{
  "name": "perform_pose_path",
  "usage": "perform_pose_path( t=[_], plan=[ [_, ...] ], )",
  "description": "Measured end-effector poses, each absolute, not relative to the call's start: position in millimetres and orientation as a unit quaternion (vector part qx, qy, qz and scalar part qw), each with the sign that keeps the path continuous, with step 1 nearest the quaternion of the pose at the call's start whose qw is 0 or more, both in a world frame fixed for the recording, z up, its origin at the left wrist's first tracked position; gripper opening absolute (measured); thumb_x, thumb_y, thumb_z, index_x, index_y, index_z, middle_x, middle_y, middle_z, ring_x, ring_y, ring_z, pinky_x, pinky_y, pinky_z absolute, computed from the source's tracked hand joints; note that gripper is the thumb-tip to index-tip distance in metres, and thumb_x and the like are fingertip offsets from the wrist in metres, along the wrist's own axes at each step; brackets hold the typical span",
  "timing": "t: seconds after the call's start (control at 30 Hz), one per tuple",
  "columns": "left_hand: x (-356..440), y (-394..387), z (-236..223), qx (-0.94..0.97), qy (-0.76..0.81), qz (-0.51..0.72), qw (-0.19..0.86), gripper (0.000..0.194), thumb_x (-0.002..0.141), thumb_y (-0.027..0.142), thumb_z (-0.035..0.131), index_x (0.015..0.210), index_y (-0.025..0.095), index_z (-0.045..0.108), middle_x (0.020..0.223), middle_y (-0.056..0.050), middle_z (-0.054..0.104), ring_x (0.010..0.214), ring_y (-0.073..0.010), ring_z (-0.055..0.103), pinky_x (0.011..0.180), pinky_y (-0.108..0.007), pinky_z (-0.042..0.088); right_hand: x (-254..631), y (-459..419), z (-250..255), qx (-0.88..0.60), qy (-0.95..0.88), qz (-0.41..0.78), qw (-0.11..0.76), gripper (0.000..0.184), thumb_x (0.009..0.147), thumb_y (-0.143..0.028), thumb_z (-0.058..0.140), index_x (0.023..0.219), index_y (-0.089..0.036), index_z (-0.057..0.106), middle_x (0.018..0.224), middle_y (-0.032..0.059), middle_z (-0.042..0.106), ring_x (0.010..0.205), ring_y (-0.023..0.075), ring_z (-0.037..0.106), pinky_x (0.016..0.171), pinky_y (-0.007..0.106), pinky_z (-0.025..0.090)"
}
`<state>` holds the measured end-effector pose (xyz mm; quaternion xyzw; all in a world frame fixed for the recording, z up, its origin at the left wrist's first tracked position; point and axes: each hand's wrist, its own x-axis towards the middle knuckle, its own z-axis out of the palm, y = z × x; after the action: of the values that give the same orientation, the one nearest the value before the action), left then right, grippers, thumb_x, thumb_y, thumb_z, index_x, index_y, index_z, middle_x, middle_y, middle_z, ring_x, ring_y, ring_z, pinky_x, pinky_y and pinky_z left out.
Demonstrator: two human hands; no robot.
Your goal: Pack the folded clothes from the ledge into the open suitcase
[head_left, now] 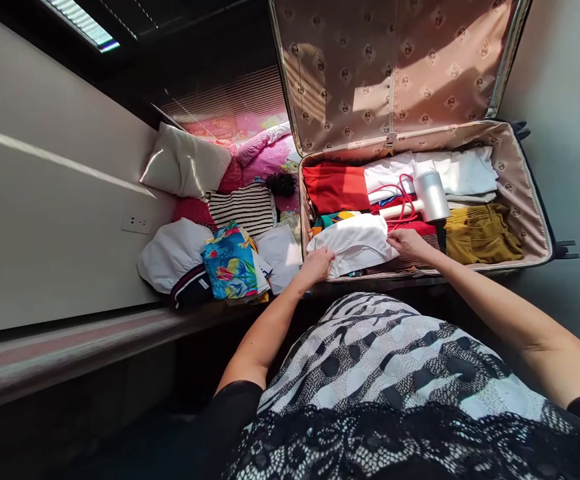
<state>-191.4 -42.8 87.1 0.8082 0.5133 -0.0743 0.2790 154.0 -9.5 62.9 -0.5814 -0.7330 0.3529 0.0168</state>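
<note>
A folded white garment [355, 241] lies at the near left of the open suitcase [533, 220], on top of other clothes. My left hand [319, 264] grips its left end, fingers closed on the cloth. At the garment's right end, my right hand [410, 244] pinches the edge. Just beyond it rests a silver hair dryer [433, 193] with a white handle and a red cord [404, 200]. Around these are a folded red cloth [334, 189], white clothes [465, 173] and mustard trousers [483, 235].
The suitcase lid [395, 73] stands raised at the back. Left of the case are a cushion [185, 160], a striped cloth [243, 208], a blue floral cloth [233, 263] and a white cap-like item [175, 253]. A wall [60, 200] with a socket [137, 224] borders the left.
</note>
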Motion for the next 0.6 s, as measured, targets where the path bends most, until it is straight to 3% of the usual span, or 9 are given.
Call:
perform_pose_path(
  t=[0.07,0.13,0.27,0.37,0.47,0.57,0.6],
  plan=[
    [-192,-37,83,0.786,0.563,-0.001,0.256,0.03,0.103,0.011,0.057,0.127,0.017,0.074,0.128,-0.016,0.068,0.122,-0.0295,0.068,0.109,-0.041,0.054,147,8,59,-0.602,-0.73,0.314,0.084,0.024,0.097,-0.031,0.062,0.108,-0.015,0.076,0.108,0.016,0.079,0.099,0.0274,0.07,0.089,0.034,0.052],
    [-191,-30,82,0.76,0.615,0.027,0.206,0.04,0.102,0.012,0.06,0.141,0.014,0.067,0.146,-0.021,0.063,0.138,-0.0338,0.061,0.118,-0.046,0.05,135,24,56,-0.606,-0.726,0.306,0.112,0.037,0.092,-0.029,0.071,0.126,-0.015,0.07,0.119,0.0184,0.077,0.105,0.0293,0.068,0.094,0.037,0.054],
    [-182,-15,88,0.753,0.633,-0.053,0.17,0.06,0.095,0.013,0.073,0.153,0.013,0.057,0.152,-0.024,0.061,0.141,-0.0384,0.057,0.12,-0.052,0.045,110,41,52,-0.608,-0.715,0.336,0.074,0.058,0.088,-0.031,0.077,0.14,-0.014,0.06,0.121,0.0151,0.073,0.101,0.0255,0.066,0.091,0.034,0.054],
    [-175,-10,93,0.75,0.631,-0.105,0.167,0.045,0.095,0.019,0.075,0.138,0.012,0.064,0.143,-0.024,0.065,0.138,-0.0398,0.059,0.119,-0.053,0.044,100,45,51,-0.613,-0.719,0.326,0.016,0.059,0.088,-0.038,0.079,0.137,-0.011,0.062,0.125,0.017,0.07,0.106,0.0257,0.065,0.093,0.032,0.053],
    [-173,-13,98,0.756,0.624,-0.103,0.169,0.024,0.092,0.018,0.076,0.115,0.016,0.071,0.133,-0.022,0.067,0.133,-0.0401,0.061,0.117,-0.053,0.047,99,49,52,-0.615,-0.723,0.315,-0.016,0.066,0.08,-0.041,0.088,0.134,-0.01,0.067,0.132,0.0204,0.068,0.117,0.0307,0.062,0.1,0.036,0.051],
    [-175,-21,102,0.788,0.57,-0.074,0.222,0.022,0.086,0.008,0.073,0.104,0.021,0.068,0.124,-0.015,0.069,0.119,-0.0325,0.068,0.106,-0.042,0.054,99,57,52,-0.59,-0.747,0.306,-0.001,0.092,0.068,-0.036,0.095,0.152,-0.015,0.061,0.152,0.0216,0.059,0.134,0.0375,0.053,0.111,0.042,0.046],
    [-176,-23,103,0.795,0.547,-0.069,0.253,0.025,0.085,0.005,0.07,0.103,0.022,0.067,0.118,-0.012,0.07,0.112,-0.0291,0.07,0.1,-0.038,0.055,99,60,52,-0.559,-0.767,0.315,0.005,0.093,0.067,-0.033,0.095,0.152,-0.016,0.062,0.152,0.0206,0.06,0.135,0.0385,0.051,0.112,0.043,0.045]
  ],
)
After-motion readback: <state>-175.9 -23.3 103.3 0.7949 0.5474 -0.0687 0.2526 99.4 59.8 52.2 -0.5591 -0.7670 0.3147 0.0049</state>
